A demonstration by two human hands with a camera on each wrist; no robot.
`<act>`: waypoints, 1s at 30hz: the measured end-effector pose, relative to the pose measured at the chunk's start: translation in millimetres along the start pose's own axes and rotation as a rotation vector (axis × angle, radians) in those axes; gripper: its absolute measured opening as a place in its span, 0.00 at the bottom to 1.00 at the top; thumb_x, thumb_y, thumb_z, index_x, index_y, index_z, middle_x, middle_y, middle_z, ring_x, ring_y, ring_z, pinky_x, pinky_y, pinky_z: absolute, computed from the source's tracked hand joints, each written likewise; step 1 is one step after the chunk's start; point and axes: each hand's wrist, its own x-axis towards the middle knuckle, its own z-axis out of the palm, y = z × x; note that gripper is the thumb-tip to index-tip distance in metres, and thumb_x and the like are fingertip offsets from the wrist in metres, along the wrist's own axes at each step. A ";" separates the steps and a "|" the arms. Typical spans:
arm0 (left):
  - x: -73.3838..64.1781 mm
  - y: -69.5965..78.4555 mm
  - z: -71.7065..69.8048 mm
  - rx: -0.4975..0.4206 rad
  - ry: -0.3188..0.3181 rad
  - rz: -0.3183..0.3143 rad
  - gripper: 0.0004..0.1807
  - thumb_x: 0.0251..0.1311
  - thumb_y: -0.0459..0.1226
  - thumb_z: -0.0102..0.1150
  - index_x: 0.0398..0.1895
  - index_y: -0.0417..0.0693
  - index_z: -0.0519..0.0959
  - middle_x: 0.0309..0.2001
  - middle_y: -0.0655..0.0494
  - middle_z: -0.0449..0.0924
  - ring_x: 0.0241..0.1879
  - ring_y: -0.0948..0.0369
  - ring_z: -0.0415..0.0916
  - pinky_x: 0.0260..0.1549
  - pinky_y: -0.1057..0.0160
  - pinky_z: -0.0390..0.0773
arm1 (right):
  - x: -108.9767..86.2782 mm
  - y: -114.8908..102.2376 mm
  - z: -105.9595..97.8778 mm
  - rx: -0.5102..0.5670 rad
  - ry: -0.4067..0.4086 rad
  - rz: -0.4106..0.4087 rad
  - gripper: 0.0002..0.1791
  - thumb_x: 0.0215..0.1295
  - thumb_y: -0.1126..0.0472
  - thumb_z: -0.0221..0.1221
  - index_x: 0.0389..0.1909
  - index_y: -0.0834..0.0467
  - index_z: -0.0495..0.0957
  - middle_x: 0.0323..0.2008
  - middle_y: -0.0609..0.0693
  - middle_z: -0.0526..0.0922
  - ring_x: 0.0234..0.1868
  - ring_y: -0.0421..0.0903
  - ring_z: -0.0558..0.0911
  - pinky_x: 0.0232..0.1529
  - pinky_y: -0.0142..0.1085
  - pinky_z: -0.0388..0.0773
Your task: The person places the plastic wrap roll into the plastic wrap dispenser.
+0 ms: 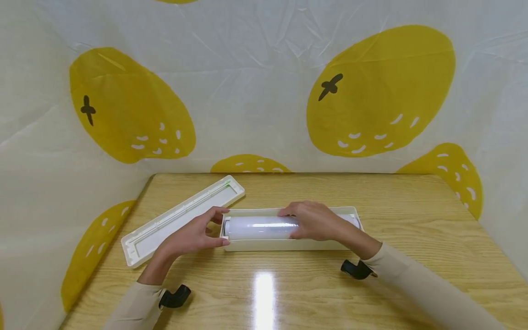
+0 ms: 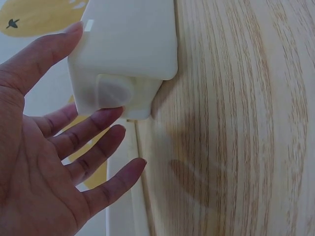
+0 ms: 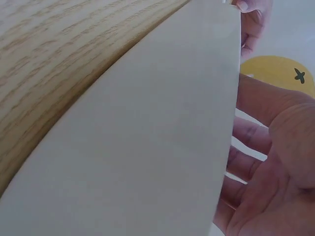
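Note:
A long cream plastic box (image 1: 288,246) lies lengthwise on the table, its top off, with a shiny roll of cling film (image 1: 255,228) inside. At the box's left end, my left hand (image 1: 194,233) holds it with the thumb on the near corner and the index finger at the far corner. The left wrist view shows the other fingers spread by the box's end wall (image 2: 128,39). Over the roll's right half, my right hand (image 1: 317,221) grips the film from above, thumb on the near side. Its fingertips are hidden behind the box's front wall (image 3: 147,123) in the right wrist view.
The long white lid (image 1: 165,233) lies slanted, inner side up, behind the left hand, with a small green piece (image 1: 228,183) near its far end. A wooden table (image 1: 412,238) carries everything. A sheet (image 1: 247,91) with yellow fruit prints hangs behind and beside it.

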 end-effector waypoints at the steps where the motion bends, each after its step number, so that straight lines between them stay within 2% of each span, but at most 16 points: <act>1: -0.1 0.7 0.1 -0.002 0.000 0.000 0.42 0.59 0.48 0.73 0.72 0.48 0.63 0.57 0.47 0.76 0.60 0.50 0.72 0.56 0.44 0.78 | -1.0 0.6 -0.8 -0.001 -0.003 -0.010 0.32 0.55 0.54 0.76 0.62 0.54 0.81 0.58 0.50 0.83 0.58 0.51 0.82 0.53 0.49 0.81; 6: 0.0 2.7 0.6 0.003 0.000 0.000 0.43 0.59 0.48 0.73 0.73 0.48 0.62 0.58 0.48 0.76 0.61 0.49 0.72 0.57 0.44 0.77 | -10.0 4.5 -8.8 0.024 -0.011 -0.028 0.30 0.57 0.54 0.75 0.61 0.55 0.81 0.57 0.49 0.83 0.55 0.50 0.83 0.50 0.47 0.82; 11: 0.2 1.9 0.8 0.009 -0.002 -0.002 0.42 0.59 0.48 0.73 0.72 0.48 0.63 0.58 0.47 0.75 0.61 0.49 0.72 0.56 0.43 0.78 | -18.9 13.9 -17.8 0.082 -0.017 -0.002 0.27 0.58 0.55 0.74 0.59 0.55 0.82 0.54 0.47 0.84 0.52 0.46 0.84 0.48 0.44 0.82; 22: 0.5 0.1 0.5 0.025 0.003 -0.005 0.42 0.58 0.48 0.73 0.72 0.48 0.64 0.59 0.47 0.75 0.61 0.49 0.72 0.55 0.44 0.78 | -38.6 32.3 -34.6 0.185 -0.003 0.061 0.25 0.63 0.57 0.71 0.60 0.57 0.80 0.53 0.49 0.86 0.54 0.51 0.84 0.54 0.53 0.80; 30: 1.0 -1.9 -0.9 0.011 -0.008 0.015 0.43 0.58 0.49 0.73 0.72 0.47 0.63 0.59 0.46 0.75 0.61 0.48 0.71 0.55 0.44 0.78 | -49.9 41.4 -41.2 0.198 0.049 0.085 0.23 0.64 0.56 0.69 0.58 0.58 0.81 0.50 0.50 0.87 0.52 0.52 0.84 0.53 0.56 0.79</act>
